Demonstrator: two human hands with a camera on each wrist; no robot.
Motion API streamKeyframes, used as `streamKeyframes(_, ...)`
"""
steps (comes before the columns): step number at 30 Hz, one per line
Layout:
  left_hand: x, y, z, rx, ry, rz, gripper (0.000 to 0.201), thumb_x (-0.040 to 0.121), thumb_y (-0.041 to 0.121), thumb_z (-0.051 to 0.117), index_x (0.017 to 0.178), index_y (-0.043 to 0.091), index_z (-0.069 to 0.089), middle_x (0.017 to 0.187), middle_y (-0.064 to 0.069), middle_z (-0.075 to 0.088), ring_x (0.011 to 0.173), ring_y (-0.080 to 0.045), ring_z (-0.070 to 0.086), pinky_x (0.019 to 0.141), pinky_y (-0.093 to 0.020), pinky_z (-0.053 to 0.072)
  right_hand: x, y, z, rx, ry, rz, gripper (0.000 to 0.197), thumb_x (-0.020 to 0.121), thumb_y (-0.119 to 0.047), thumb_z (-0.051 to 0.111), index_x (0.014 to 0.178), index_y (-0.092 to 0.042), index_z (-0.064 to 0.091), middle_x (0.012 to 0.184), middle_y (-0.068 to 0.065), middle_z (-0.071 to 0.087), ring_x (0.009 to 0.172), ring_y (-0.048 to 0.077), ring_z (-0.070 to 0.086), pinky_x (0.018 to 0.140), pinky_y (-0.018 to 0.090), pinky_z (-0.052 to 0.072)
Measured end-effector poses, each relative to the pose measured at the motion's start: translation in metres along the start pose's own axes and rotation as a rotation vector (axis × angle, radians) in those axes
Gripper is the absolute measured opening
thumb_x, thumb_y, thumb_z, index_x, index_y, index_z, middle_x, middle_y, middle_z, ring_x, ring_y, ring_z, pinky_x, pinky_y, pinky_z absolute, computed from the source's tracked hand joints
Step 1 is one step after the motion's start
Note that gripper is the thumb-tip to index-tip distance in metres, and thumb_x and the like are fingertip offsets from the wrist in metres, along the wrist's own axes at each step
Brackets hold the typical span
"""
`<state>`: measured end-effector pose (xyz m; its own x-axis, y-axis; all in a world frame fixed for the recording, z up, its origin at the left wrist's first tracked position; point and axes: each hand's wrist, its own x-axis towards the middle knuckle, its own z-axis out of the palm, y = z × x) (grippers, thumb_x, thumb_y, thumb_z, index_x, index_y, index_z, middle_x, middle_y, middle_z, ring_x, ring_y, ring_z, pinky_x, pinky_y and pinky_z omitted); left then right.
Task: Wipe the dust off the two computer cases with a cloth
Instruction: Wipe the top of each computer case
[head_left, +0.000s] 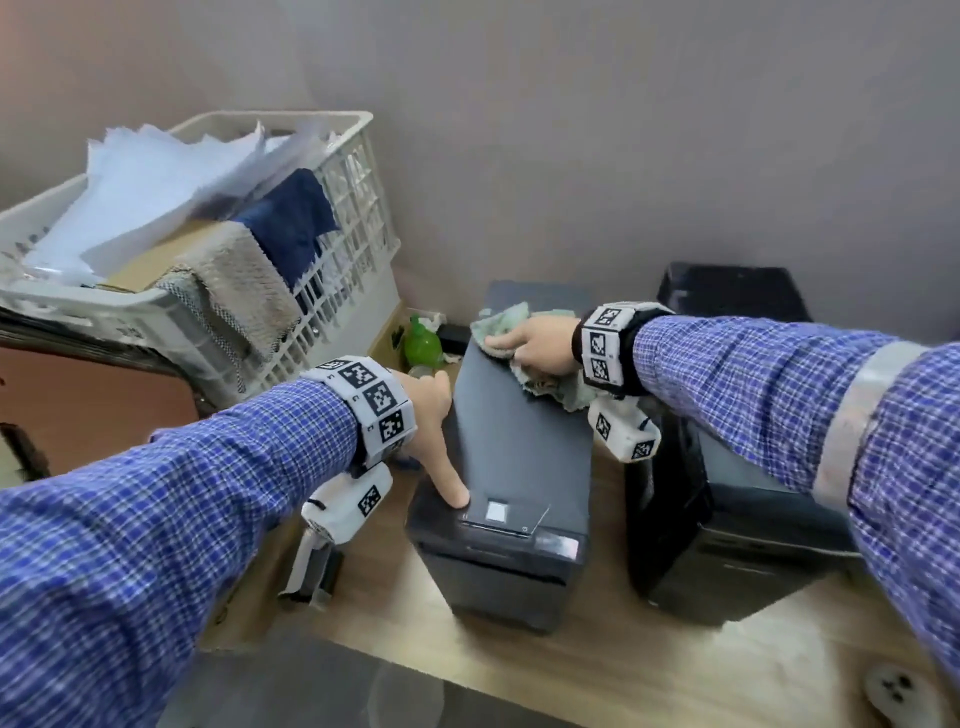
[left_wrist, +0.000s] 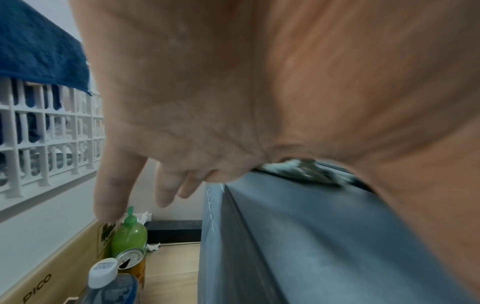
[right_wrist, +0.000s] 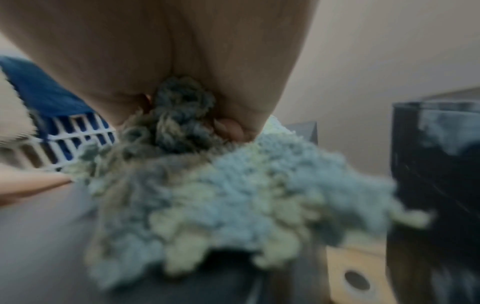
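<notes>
Two dark computer cases stand side by side on a wooden floor against a grey wall: the matte grey case (head_left: 519, 441) on the left and the glossy black case (head_left: 727, 467) just beside it on the right. The right hand (head_left: 540, 345) grips a crumpled pale green-and-blue cloth (head_left: 514, 325) on the top of the grey case, toward its far end; in the right wrist view the fingers (right_wrist: 231, 127) curl into the bunched fabric, which spreads over the grey top. The left hand (head_left: 434, 415) lies along the left edge of the same case, its thumb (head_left: 454, 483) straight and pressed on the top near the front corner, just beside a small white sticker (head_left: 497, 512). In the left wrist view the other fingers (left_wrist: 111, 195) hang straight and relaxed down the case's left side, holding nothing. Both arms wear blue checked sleeves (head_left: 234, 493) with marker-patterned wristbands. To the left, a white plastic basket (head_left: 332, 291) holds sheets of white paper (head_left: 156, 187), with a dark blue towel (head_left: 291, 223) and a beige cloth (head_left: 244, 286) draped over its rim. On the floor between basket and grey case stand a green bottle (head_left: 422, 343), an opened drinks can (left_wrist: 131, 261) and a white-capped bottle (left_wrist: 103, 275).
</notes>
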<state>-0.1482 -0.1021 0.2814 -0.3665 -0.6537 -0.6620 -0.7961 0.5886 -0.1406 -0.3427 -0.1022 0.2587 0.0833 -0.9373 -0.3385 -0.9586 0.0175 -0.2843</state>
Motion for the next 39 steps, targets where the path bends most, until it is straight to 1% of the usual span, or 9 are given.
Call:
streamKeyframes(4,-0.014,-0.008,0.014,-0.048,0.176,0.064,0.16,0.028,0.093,0.07,0.154,0.015,0.01,0.149,-0.003,0.039,0.13,-0.024,0.049,0.101,-0.044,0.047,-0.064,-0.037,0.018,0.145,-0.098,-0.01,0.043,0.097,-0.013,0.045,0.137,-0.026,0.054,0.123,-0.009,0.062,0.081,-0.01,0.052,0.068,-0.003,0.033)
streamKeyframes(9,-0.036,-0.022,0.035,-0.167,0.242,0.236,0.099,0.046,0.07,0.072,0.124,0.023,0.032,0.129,0.0,0.043,0.112,-0.021,0.05,0.093,-0.036,0.049,-0.107,-0.093,0.033,-0.054,-0.101,-0.089,0.042,0.101,-0.016,0.042,0.143,-0.012,0.045,0.151,0.002,0.039,0.135,0.02,0.037,0.096,0.014,0.022)
streamKeyframes(12,-0.041,-0.025,0.049,-0.146,0.246,0.257,0.094,0.041,0.058,0.076,0.118,0.025,0.032,0.118,0.003,0.045,0.105,-0.018,0.057,0.09,-0.038,0.054,-0.122,-0.125,0.053,-0.168,-0.059,-0.112,0.048,0.087,-0.033,0.052,0.131,-0.014,0.056,0.132,0.007,0.056,0.12,0.027,0.052,0.098,0.028,0.04)
streamKeyframes(15,-0.047,-0.018,0.057,-0.095,0.235,0.295,0.093,0.037,0.051,0.076,0.119,0.026,0.038,0.113,0.004,0.047,0.102,-0.017,0.058,0.09,-0.039,0.054,-0.137,-0.149,0.073,-0.263,0.001,-0.042,0.035,0.085,-0.03,0.055,0.116,-0.014,0.061,0.115,0.009,0.062,0.105,0.03,0.06,0.088,0.033,0.05)
streamKeyframes(18,-0.053,-0.012,0.058,-0.086,0.255,0.292,0.099,0.033,0.053,0.076,0.121,0.03,0.038,0.113,0.006,0.052,0.105,-0.018,0.06,0.093,-0.04,0.054,-0.144,-0.155,0.088,-0.259,0.095,-0.04,0.039,0.087,-0.029,0.054,0.123,-0.012,0.056,0.12,0.013,0.058,0.107,0.033,0.059,0.09,0.036,0.05)
streamKeyframes(22,-0.056,-0.011,0.056,-0.036,0.263,0.274,0.131,0.036,0.054,0.083,0.148,0.021,0.025,0.136,0.001,0.043,0.122,-0.019,0.051,0.105,-0.038,0.045,-0.153,-0.155,0.096,-0.269,0.092,-0.059,0.04,0.085,-0.022,0.057,0.123,-0.011,0.052,0.113,0.012,0.06,0.097,0.033,0.062,0.081,0.038,0.054)
streamKeyframes(27,-0.065,-0.006,0.053,0.069,0.217,0.268,0.119,0.06,0.033,0.09,0.155,0.022,0.018,0.142,0.003,0.034,0.125,-0.02,0.048,0.097,-0.03,0.047,-0.168,-0.125,0.098,-0.337,0.105,0.006,0.06,0.085,-0.015,0.057,0.141,-0.005,0.037,0.123,0.015,0.058,0.104,0.035,0.062,0.083,0.039,0.053)
streamKeyframes(32,-0.063,-0.006,0.061,0.143,0.198,0.254,0.115,0.066,0.032,0.086,0.158,0.021,0.018,0.152,0.008,0.02,0.133,-0.019,0.042,0.104,-0.039,0.047,-0.199,-0.082,0.101,-0.334,0.083,0.04,0.076,0.088,-0.015,0.052,0.153,-0.01,0.011,0.135,0.014,0.048,0.117,0.033,0.052,0.097,0.038,0.045)
streamKeyframes(39,-0.065,0.008,0.06,0.241,0.2,0.175,0.097,0.071,0.031,0.084,0.15,0.013,0.032,0.148,0.001,0.021,0.123,-0.023,0.05,0.098,-0.037,0.049,-0.161,-0.127,0.101,-0.336,0.067,-0.046,0.065,0.082,-0.012,0.054,0.144,-0.011,0.035,0.13,0.009,0.053,0.112,0.034,0.057,0.09,0.041,0.052)
